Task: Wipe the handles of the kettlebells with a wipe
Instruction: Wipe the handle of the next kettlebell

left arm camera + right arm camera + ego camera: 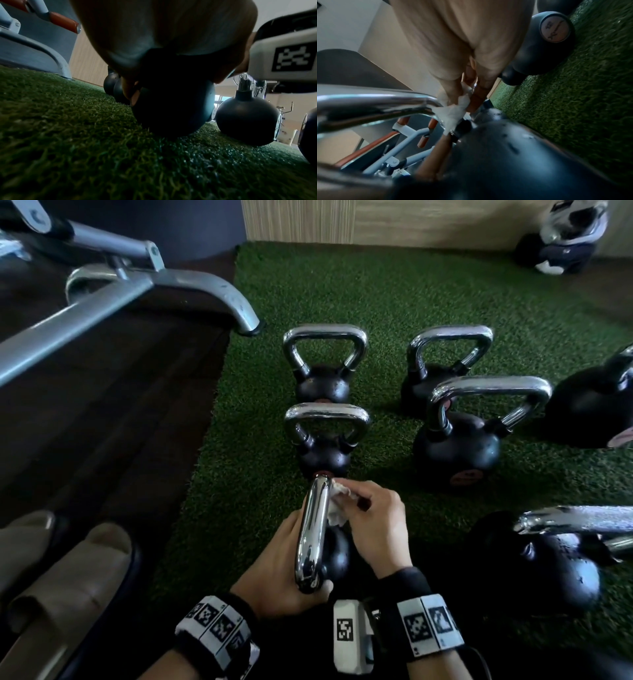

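Nearest us are our two wrists with their patterned bands, and just past them our left hand [274, 573], fingers curled round the near end of a chrome handle [313, 532]. That handle belongs to the closest kettlebell [337, 556], which stands on the green turf [394, 296] at the front of a row of three. Our right hand [371, 520] pinches a crumpled white wipe [337, 510] between thumb and fingertips and presses it against the far bend of the handle. We judge the kettlebell heavy and rigid, so it should stay put. The polished chrome looks slick, more so once damp, so the steadying hold belongs on the handle away from the wipe. The wipe is soft and thin; bunched up, it should wrap the bar well. Other kettlebells [457, 440] stand to the right.
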A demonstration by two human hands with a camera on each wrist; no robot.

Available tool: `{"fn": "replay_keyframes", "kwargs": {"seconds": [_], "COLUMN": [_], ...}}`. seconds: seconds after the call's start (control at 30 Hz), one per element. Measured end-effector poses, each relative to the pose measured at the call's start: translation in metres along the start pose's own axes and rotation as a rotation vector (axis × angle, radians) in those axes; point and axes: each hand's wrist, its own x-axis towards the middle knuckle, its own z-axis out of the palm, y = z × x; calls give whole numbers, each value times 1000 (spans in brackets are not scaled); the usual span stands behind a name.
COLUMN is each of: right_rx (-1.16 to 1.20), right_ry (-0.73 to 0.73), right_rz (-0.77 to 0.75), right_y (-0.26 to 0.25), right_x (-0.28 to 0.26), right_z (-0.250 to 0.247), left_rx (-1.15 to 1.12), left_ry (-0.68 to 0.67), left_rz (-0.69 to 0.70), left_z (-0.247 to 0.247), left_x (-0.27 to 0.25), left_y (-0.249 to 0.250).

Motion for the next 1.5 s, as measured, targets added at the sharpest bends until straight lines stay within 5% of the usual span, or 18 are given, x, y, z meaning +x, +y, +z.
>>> {"fn": "replay_keyframes", "kwargs": {"seconds": [0.1, 0.3, 0.53, 0.77, 1.3, 1.5], "right_rx": [-25, 78, 54, -51, 127, -2], "right_ry": [-34, 38, -6, -99, -237, -342], "right_rz": [38, -175, -204, -459, -197, -111], "right_y": [7, -11, -13, -30, -40, -25], "right_x": [-1, -1, 12, -1, -20, -23], "right_z": [4, 3, 1, -5, -1, -4], "left_rx": [15, -33, 36, -8, -132, -183], "left_ry": [-2, -28, -42, -192, -274, -374], "left_rz": [-17, -64, -68, -254, -279, -308], "left_z": [-2, -4, -6, -14, -30, -37], "left_x": [2, 3, 11, 25, 38, 39], "left_y": [-1, -5, -14, -22, -14, -11]}}
